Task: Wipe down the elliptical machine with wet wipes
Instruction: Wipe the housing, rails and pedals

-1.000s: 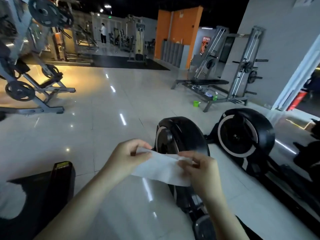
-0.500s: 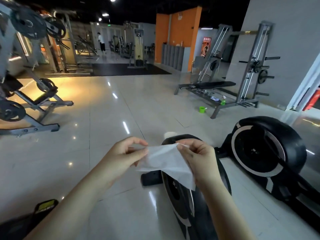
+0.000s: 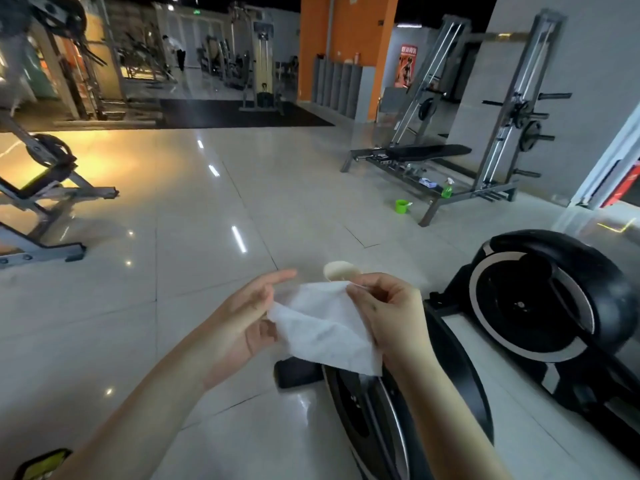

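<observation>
The pale tiled floor (image 3: 207,237) fills the middle of the frame; a black elliptical machine (image 3: 381,427) sits at lower centre, with a second machine (image 3: 540,306) at right; above the nearer one, the right hand (image 3: 388,313) pinches the top corner of a white wipe (image 3: 322,334); the left hand (image 3: 242,323) lies stretched, fingers straight, touching the wipe's left edge.

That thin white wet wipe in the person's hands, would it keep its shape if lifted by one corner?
Probably floppy: the thin white wet wipe droops and creases below the right hand pinching its top corner. Likely very light, since a fingertip pinch holds it.
</observation>
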